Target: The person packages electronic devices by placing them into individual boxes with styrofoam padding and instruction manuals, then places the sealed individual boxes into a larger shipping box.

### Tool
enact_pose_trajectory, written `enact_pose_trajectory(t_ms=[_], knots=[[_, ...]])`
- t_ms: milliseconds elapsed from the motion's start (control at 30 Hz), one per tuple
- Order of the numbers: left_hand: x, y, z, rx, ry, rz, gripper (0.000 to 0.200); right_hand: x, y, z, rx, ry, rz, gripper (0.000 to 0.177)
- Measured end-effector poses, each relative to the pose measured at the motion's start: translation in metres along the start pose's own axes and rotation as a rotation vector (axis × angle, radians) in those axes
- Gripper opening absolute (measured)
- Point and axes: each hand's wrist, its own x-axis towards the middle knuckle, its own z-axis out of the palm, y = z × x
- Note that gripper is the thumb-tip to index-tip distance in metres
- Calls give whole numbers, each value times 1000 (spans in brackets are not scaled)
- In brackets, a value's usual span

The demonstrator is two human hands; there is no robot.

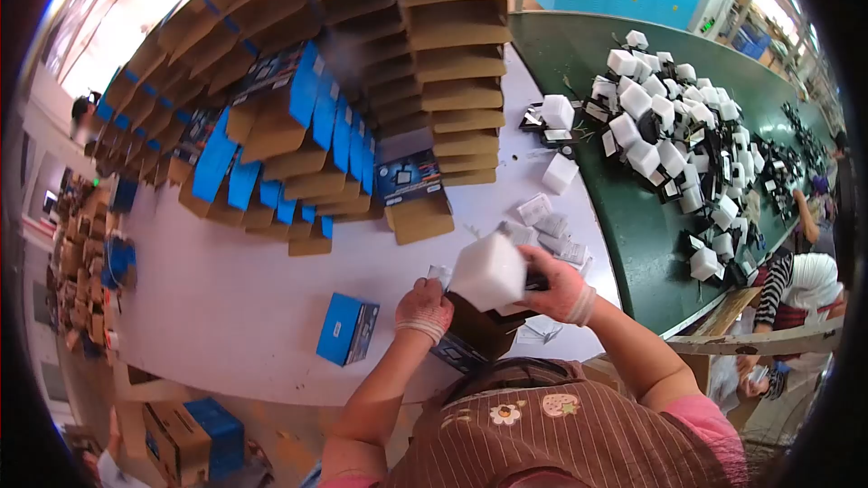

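A white foam block (489,272) with a dark piece at its right side is gripped in my right hand (560,289). It hovers over an open cardboard box (485,329), whose brown inside faces up and whose printed side is toward me. My left hand (424,310) is closed at the box's left side, thumb and fingers together on a small white packet (440,275). Left of that hand, a closed blue box (346,329) rests on the white table (244,307). Beyond the foam block lie several folded white leaflets (552,226).
Stacked open cardboard boxes (457,63) with blue flaps rise at the back. On the green conveyor belt (597,190) is a heap of foam blocks and black devices (665,126). People work at the right (805,285). A carton (176,443) stands at lower left.
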Motion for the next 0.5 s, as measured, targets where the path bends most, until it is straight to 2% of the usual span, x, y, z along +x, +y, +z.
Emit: enact_pose_trajectory(t_ms=[100,133,200,267,300,367,433,500], knots=[[-17,-27,27,-29,17,-61,30,17,12,32,-185,-173,36,69],[-23,-29,22,-59,-62,-121,30,21,15,40,-230,-193,43,67],[-30,-31,7,-124,-219,-234,32,29,9,44,-226,-172,68,67],[-38,-33,2,-171,-188,-279,32,30,-8,47,-160,-108,51,65],[-40,-35,2,-196,-171,-298,32,31,-17,48,-192,-160,36,65],[-34,-62,46,-181,-157,-129,32,30,-29,53,-252,-257,18,65],[-32,-58,39,-235,-132,-89,33,34,-20,63,-476,-322,73,65],[-39,-49,28,-368,-107,-196,35,40,-7,68,-720,-383,147,67]])
